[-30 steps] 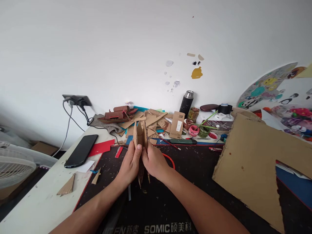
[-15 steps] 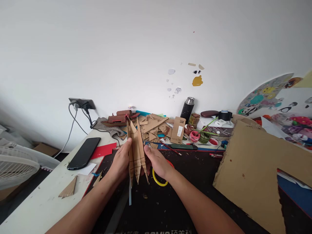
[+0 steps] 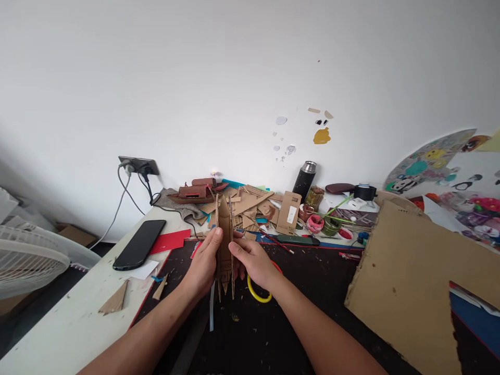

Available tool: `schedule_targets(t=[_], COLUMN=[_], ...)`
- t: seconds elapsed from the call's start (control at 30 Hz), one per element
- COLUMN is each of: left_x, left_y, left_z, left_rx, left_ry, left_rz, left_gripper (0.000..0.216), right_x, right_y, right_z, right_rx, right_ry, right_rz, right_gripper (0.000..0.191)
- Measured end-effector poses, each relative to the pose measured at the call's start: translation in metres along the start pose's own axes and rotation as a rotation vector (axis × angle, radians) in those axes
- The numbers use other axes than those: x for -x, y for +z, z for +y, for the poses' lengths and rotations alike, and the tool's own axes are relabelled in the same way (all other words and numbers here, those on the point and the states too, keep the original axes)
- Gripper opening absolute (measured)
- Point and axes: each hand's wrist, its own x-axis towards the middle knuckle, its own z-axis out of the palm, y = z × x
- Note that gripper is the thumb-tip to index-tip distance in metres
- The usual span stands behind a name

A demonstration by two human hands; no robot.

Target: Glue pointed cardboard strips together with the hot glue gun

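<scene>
I hold a long, narrow cardboard hull piece [image 3: 224,229] upright over the black cutting mat [image 3: 273,328]. My left hand [image 3: 205,263] grips its left side and my right hand [image 3: 252,260] pinches its right side, fingers closed on the cardboard walls. The piece's pointed lower ends hang just above the mat. A yellow and red ring [image 3: 260,289] lies on the mat right behind my right hand, partly hidden by it.
A black phone [image 3: 139,251] lies on the white table at left, by red paper [image 3: 170,240]. Cardboard scraps, a brown model boat [image 3: 195,190], a flask [image 3: 303,180] and paint pots crowd the back. A large cardboard sheet [image 3: 410,281] lies at right. A fan [image 3: 27,263] stands far left.
The cardboard walls were spread wider half a second ago and are now squeezed closer together. My hands have shifted slightly right with the piece, and the view has tilted.
</scene>
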Motion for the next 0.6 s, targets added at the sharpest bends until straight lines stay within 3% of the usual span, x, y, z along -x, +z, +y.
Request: schedule_targets(t=[0.2,0.6], left_x=[0.0007,0.0004], left_y=[0.0032,0.0059], left_z=[-0.0011,-0.0032], left_rx=[0.038,0.068], left_ry=[-0.035,-0.029], left_rz=[0.003,-0.088], left_gripper=[0.071,0.065], right_x=[0.0006,0.0011], right_y=[0.0013,0.0061], right_z=[0.003,0.0026], right_rx=[0.035,0.053], right_ry=[0.002,-0.012], right_rz=[0.033,0.035], right_gripper=[0.061,0.056])
